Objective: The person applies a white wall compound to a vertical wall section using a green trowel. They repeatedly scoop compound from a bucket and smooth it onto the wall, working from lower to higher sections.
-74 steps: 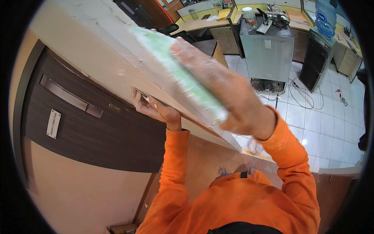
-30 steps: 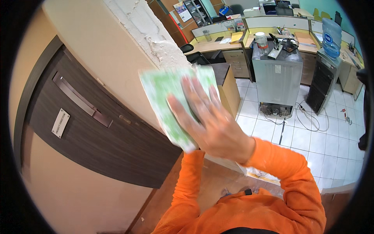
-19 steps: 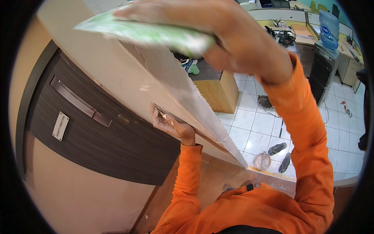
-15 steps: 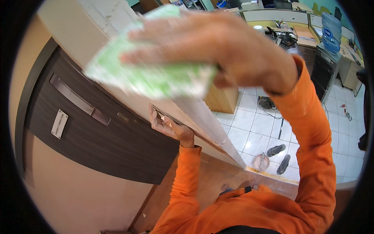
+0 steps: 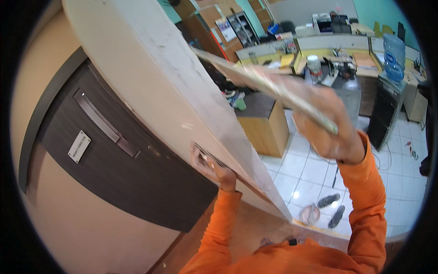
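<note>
In my right hand (image 5: 326, 121), raised on the right of the wall's end, is a flat, stiff-looking green sheet smeared with white (image 5: 273, 86). It is seen almost edge-on and blurred by motion. My left hand (image 5: 212, 166) is low beside the wall, its whitened fingers curled around a thin, flat, dark-edged piece (image 5: 207, 153) whose kind I cannot make out. The wall (image 5: 155, 86) ends in a narrow upright face with rough white plaster (image 5: 205, 86), running down to the floor.
A dark door (image 5: 118, 155) with a long handle is on the left. Beyond the wall stand a wooden cabinet (image 5: 264, 132), cluttered desks and a blue water bottle (image 5: 393, 59). A round, whitish-pink pan (image 5: 310, 214) and a pair of sandals (image 5: 336, 216) lie on the white tiles.
The right hand has moved down and right, and the green sheet has turned from its broad side to its edge. More of the plastered wall end shows. The left hand keeps its grasp beside the wall.
</note>
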Demonstrator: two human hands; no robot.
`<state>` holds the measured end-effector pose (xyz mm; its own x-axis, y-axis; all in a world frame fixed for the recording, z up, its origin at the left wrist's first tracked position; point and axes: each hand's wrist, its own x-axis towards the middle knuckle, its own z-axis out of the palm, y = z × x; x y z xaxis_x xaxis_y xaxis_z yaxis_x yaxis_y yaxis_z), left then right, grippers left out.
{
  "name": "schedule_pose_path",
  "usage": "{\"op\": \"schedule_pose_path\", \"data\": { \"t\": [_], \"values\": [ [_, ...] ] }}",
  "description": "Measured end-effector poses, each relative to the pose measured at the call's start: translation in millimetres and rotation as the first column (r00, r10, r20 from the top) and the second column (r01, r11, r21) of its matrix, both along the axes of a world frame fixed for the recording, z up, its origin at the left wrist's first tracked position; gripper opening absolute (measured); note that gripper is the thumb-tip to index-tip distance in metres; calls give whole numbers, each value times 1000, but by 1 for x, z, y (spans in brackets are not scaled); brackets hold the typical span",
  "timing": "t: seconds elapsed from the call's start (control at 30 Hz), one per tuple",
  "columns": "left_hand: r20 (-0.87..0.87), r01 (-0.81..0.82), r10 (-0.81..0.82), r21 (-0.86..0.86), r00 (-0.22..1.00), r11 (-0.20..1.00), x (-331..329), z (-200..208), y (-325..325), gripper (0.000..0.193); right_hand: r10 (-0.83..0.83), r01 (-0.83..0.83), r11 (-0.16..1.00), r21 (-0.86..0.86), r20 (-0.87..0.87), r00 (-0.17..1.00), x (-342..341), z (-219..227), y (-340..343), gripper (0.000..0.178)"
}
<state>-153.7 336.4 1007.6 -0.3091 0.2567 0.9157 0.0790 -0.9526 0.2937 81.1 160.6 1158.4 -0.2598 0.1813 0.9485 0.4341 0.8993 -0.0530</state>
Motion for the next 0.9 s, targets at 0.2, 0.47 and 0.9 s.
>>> {"op": "schedule_pose_path", "data": {
  "t": [0.2, 0.47, 0.9],
  "values": [
    [31, 14, -14, -6, 999, 1000, -5, -17, 9, 32, -228, 175, 896, 408, 84, 970, -52, 77, 70, 57],
    [38, 85, -84, -8, 996, 996, -6, -24, 13, 32, -229, 231, 973, 5, 143, 963, -56, -30, 11, 57],
    [40, 72, -72, -1, 997, 997, -5, -27, 12, 37, -409, 297, 883, 363, 284, 868, -30, 77, 49, 67]
  ]
}}
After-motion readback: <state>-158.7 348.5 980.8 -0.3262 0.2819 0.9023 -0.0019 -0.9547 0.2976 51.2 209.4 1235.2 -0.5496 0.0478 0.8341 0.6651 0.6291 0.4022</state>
